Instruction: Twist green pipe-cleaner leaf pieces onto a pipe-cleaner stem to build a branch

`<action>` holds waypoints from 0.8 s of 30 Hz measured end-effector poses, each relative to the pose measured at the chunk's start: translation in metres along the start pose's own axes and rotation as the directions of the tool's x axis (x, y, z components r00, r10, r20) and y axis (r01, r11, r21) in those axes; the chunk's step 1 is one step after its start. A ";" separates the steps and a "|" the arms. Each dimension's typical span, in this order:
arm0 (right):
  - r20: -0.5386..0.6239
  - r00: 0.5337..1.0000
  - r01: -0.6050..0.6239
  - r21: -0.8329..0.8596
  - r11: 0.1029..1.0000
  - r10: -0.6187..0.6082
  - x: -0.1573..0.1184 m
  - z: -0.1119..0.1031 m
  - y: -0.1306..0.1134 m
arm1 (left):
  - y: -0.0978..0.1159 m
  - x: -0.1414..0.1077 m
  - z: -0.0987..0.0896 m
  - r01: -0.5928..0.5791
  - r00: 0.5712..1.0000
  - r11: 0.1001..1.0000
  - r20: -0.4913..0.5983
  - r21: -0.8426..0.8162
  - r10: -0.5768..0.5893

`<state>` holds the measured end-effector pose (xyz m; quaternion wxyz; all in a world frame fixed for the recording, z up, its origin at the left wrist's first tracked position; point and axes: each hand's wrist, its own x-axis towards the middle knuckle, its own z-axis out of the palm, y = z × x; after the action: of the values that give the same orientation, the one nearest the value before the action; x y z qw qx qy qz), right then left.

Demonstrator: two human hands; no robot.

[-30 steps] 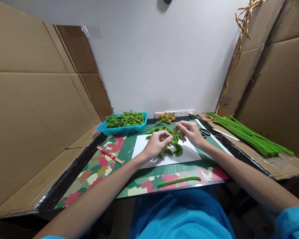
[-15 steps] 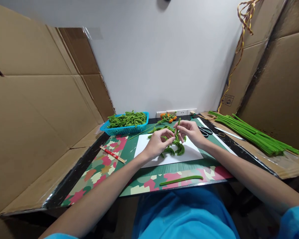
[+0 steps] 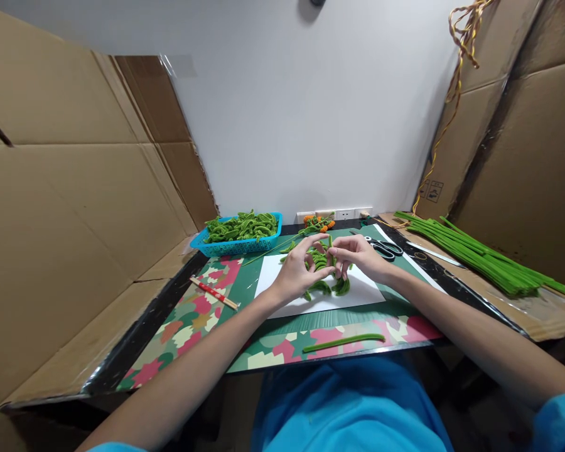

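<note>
A short green fuzzy stem [image 3: 330, 242] stands upright between my hands, above a white sheet of paper [image 3: 282, 304]. My right hand [image 3: 355, 256] pinches it between thumb and fingers. My left hand [image 3: 301, 267] is beside it, thumb and forefinger curved apart in a C shape, the fingertips close to the stem's two ends. Whether they touch it is too small to tell. Under and behind my hands lie several curved green pieces [image 3: 341, 287] on the paper. One longer green stem [image 3: 343, 342] lies near the table's front edge.
A blue basket [image 3: 235, 247] full of curled green pieces stands at the back left. Orange flowers [image 3: 327, 226] lie at the back. Black scissors [image 3: 387, 250] are right of my hands, with a bundle of green stems [image 3: 480, 257] beyond. Red-wrapped chopsticks [image 3: 213, 293] lie left.
My left hand has opened from a pinch into a wider curve and its fingers have risen. My right hand has moved slightly left and down with the green stem.
</note>
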<state>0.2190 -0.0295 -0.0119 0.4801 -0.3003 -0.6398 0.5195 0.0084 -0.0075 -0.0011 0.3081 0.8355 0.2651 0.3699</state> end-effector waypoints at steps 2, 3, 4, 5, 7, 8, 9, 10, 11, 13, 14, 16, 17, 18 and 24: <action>0.004 1.000 0.005 -0.010 1.000 -0.005 0.000 0.000 0.000 | -0.003 -0.001 0.001 -0.031 1.000 0.998 0.004 0.046 0.031; 0.005 1.000 0.014 -0.013 1.000 -0.014 0.000 0.000 0.001 | -0.004 -0.001 0.001 -0.050 0.999 0.996 0.005 0.069 0.050; 0.005 1.000 0.021 -0.014 1.000 -0.021 0.000 -0.001 0.001 | -0.006 -0.002 0.001 -0.070 0.998 0.994 0.003 0.090 0.070; 0.004 1.000 0.027 -0.012 1.000 -0.027 0.000 -0.001 0.002 | -0.007 -0.002 0.002 -0.089 0.996 0.990 0.002 0.107 0.089; 0.007 1.000 0.029 0.000 1.000 -0.029 0.001 -0.002 0.003 | -0.008 -0.002 0.002 -0.122 0.992 0.983 -0.005 0.136 0.123; 0.008 1.000 0.026 0.009 1.000 -0.026 0.001 -0.003 0.003 | -0.008 -0.003 0.001 -0.134 0.990 0.979 -0.011 0.152 0.138; 0.006 1.000 0.024 0.017 1.000 -0.024 0.001 -0.003 0.004 | -0.008 -0.003 0.001 -0.144 0.989 0.975 -0.020 0.171 0.149; 0.005 1.000 0.024 0.022 0.999 -0.024 0.001 -0.004 0.004 | -0.008 -0.003 0.001 -0.150 0.987 0.970 -0.024 0.192 0.158; 0.004 1.000 0.024 0.024 0.999 -0.025 0.001 -0.004 0.004 | -0.007 -0.003 0.001 -0.157 0.986 0.964 -0.025 0.216 0.167; -0.002 0.999 0.032 0.016 0.999 -0.032 0.001 -0.004 0.004 | -0.007 -0.003 0.000 -0.174 0.983 0.947 -0.014 0.269 0.184; -0.009 0.999 0.037 0.009 0.999 -0.037 0.001 -0.004 0.004 | -0.006 -0.003 0.000 -0.182 0.982 0.940 -0.002 0.290 0.191; -0.027 0.999 0.047 -0.006 0.999 -0.047 0.000 -0.003 0.002 | -0.006 -0.003 0.000 -0.194 0.980 0.932 0.019 0.307 0.198; -0.034 0.998 0.049 -0.011 0.999 -0.049 0.000 -0.002 0.001 | -0.006 -0.003 0.000 -0.196 0.980 0.932 0.024 0.304 0.198; -0.036 0.998 0.049 -0.014 0.999 -0.049 0.000 -0.002 0.001 | -0.006 -0.003 0.000 -0.195 0.980 0.936 0.025 0.294 0.197; -0.002 0.999 0.038 0.018 0.999 -0.038 -0.001 -0.001 -0.001 | -0.007 -0.004 0.004 -0.217 0.974 0.942 -0.004 0.256 0.226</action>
<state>0.2202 -0.0301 -0.0111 0.4933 -0.2840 -0.6402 0.5158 0.0076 -0.0064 -0.0100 0.1504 0.8862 0.2197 0.3791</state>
